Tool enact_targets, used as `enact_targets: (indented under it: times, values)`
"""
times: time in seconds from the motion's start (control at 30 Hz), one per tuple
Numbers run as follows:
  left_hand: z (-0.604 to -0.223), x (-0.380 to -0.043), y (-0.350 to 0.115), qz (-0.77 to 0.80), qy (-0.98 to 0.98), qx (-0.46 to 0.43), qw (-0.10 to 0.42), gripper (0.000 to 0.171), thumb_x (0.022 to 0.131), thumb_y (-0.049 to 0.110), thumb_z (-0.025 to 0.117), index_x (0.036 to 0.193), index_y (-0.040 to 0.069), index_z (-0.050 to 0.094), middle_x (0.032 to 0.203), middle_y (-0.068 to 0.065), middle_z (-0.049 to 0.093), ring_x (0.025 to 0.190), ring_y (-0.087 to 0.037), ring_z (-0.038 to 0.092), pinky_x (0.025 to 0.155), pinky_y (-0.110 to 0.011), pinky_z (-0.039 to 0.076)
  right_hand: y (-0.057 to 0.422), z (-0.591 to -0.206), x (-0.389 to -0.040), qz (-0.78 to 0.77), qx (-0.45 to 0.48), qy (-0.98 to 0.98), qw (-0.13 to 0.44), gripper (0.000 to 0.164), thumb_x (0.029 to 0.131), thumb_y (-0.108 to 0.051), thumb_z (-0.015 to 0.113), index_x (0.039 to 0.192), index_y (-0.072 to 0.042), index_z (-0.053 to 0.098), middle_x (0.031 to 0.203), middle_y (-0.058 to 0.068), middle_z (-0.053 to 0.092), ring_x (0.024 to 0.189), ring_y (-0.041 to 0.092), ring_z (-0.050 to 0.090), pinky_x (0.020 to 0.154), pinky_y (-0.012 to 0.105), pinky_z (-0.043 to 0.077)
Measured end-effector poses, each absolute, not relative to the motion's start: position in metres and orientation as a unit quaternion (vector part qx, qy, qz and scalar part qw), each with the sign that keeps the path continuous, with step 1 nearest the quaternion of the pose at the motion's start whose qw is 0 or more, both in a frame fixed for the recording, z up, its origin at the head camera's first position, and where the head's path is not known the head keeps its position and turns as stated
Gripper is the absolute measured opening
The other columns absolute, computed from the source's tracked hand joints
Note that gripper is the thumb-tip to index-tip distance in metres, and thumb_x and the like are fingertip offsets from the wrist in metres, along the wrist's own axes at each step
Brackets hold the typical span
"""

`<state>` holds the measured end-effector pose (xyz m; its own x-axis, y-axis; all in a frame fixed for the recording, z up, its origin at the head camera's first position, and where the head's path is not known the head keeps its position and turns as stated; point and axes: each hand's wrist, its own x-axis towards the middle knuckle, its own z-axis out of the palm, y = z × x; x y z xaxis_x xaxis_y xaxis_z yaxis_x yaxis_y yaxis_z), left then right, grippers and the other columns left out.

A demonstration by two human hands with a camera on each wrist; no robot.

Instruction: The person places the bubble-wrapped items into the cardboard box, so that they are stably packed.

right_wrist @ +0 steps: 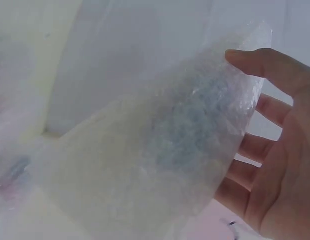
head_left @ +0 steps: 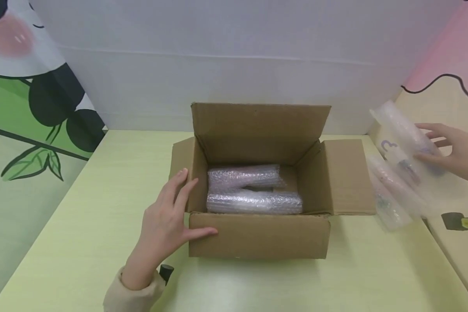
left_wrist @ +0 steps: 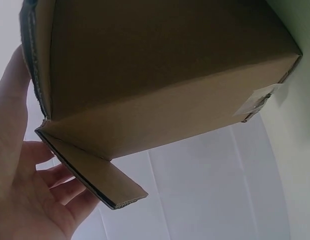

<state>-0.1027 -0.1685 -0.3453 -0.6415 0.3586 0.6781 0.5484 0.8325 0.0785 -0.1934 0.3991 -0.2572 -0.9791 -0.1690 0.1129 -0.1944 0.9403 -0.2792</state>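
Observation:
An open cardboard box (head_left: pixel 259 236) stands on the table with its flaps folded out. My left hand (head_left: pixel 164 221) rests on its near-left corner, thumb along the front flap and spread fingers over the left flap (left_wrist: pixel 95 175). Inside lie two bubble-wrapped bundles (head_left: pixel 253 201), one behind the other; their contents are unclear. At the far right, my right hand (head_left: pixel 458 149) grips a bubble-wrapped item (right_wrist: pixel 195 125) between thumb and fingers. Something bluish shows blurrily through its wrap. Other bubble-wrapped pieces (head_left: pixel 390 203) lie below it, right of the box.
The box's right flap (head_left: pixel 349 177) sticks out toward the wrapped pieces. Behind the table (head_left: pixel 113 173) hangs a white sheet (head_left: pixel 238 78). A printed backdrop (head_left: pixel 50 104) stands at left. A dark strap-like object (head_left: pixel 458 222) shows at the right.

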Motion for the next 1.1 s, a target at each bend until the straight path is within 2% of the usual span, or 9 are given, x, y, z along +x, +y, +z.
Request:
enact_targets:
  times: [0.03,0.13,0.2,0.27,0.4,0.47,0.63,0.87,1.1]
  values:
    - [-0.346,-0.103,-0.169,-0.141,-0.895,-0.253,0.340,0.112,0.048,0.069,0.081,0.131,-0.001,0.054,0.140,-0.021,0.050,0.124,-0.037,0.054,0.043,-0.033,0.049,0.393,-0.251,-0.192,0.156,0.095,-0.982,0.048,0.070,0.087,-0.014,0.072,0.145,0.003,0.035,0.120,0.044,0.048,0.102,0.066,0.048,0.053,0.038,0.053]
    - [-0.346,-0.104,-0.171,-0.143,-0.894,-0.254,0.341,0.112,0.047,0.068,0.082,0.131,-0.001,0.054,0.140,-0.021,0.050,0.124,-0.037,0.054,0.043,-0.033,0.049,0.376,-0.237,-0.189,0.177,0.126,-0.972,0.085,0.071,0.084,-0.007,0.073,0.145,-0.002,0.039,0.120,0.038,0.051,0.096,0.018,0.065,0.050,0.012,0.044]
    - [-0.347,-0.104,-0.172,-0.145,-0.893,-0.255,0.341,0.113,0.046,0.067,0.083,0.132,-0.001,0.053,0.140,-0.021,0.050,0.124,-0.037,0.054,0.044,-0.033,0.049,0.361,-0.226,-0.186,0.189,0.145,-0.966,0.098,0.072,0.083,-0.005,0.074,0.146,-0.007,0.040,0.122,0.026,0.055,0.094,-0.012,0.051,0.056,0.003,0.042]
    - [-0.347,-0.104,-0.173,-0.146,-0.892,-0.256,0.342,0.113,0.046,0.066,0.083,0.132,-0.001,0.053,0.141,-0.021,0.050,0.125,-0.037,0.054,0.045,-0.034,0.050,0.345,-0.216,-0.181,0.193,0.165,-0.962,0.105,0.074,0.081,-0.006,0.076,0.146,-0.014,0.042,0.124,0.011,0.057,0.088,-0.028,0.032,0.060,-0.005,0.035]
    - [-0.347,-0.105,-0.174,-0.148,-0.893,-0.255,0.339,0.113,0.047,0.066,0.083,0.132,-0.001,0.053,0.141,-0.021,0.049,0.125,-0.037,0.053,0.046,-0.035,0.051,0.305,-0.196,-0.170,0.163,0.223,-0.953,0.124,0.077,0.074,-0.007,0.082,0.142,-0.022,0.049,0.116,-0.035,0.048,0.096,-0.028,0.038,0.067,-0.005,0.036]
    - [-0.348,-0.105,-0.174,-0.149,-0.893,-0.255,0.338,0.113,0.047,0.066,0.083,0.133,-0.001,0.053,0.141,-0.021,0.049,0.125,-0.037,0.053,0.046,-0.034,0.050,0.284,-0.190,-0.166,0.145,0.263,-0.943,0.140,0.078,0.070,-0.008,0.085,0.139,-0.023,0.053,0.114,-0.035,0.051,0.099,-0.027,0.039,0.069,-0.005,0.038]
    - [-0.348,-0.107,-0.175,-0.150,-0.893,-0.258,0.338,0.113,0.046,0.065,0.084,0.132,-0.001,0.053,0.141,-0.021,0.049,0.125,-0.036,0.053,0.045,-0.034,0.050,0.230,-0.178,-0.162,0.072,0.361,-0.917,0.152,0.076,0.068,-0.016,0.086,0.136,-0.028,0.054,0.109,-0.004,0.064,0.075,0.001,0.054,0.055,0.015,0.041]
    - [-0.349,-0.109,-0.176,-0.156,-0.888,-0.264,0.344,0.112,0.047,0.066,0.083,0.132,-0.001,0.053,0.141,-0.020,0.050,0.124,-0.036,0.054,0.049,-0.035,0.052,0.164,-0.171,-0.163,0.009,0.379,-0.924,0.038,0.064,0.084,-0.031,0.075,0.141,-0.034,0.047,0.120,-0.004,0.062,0.073,0.011,0.056,0.050,0.027,0.040]
    - [-0.350,-0.110,-0.176,-0.159,-0.885,-0.265,0.349,0.112,0.046,0.066,0.083,0.132,0.000,0.054,0.140,-0.019,0.051,0.123,-0.036,0.055,0.047,-0.034,0.051,0.128,-0.184,-0.178,-0.030,0.417,-0.908,0.014,0.058,0.085,-0.033,0.074,0.138,-0.025,0.053,0.112,0.000,0.063,0.080,0.015,0.061,0.060,0.033,0.050]
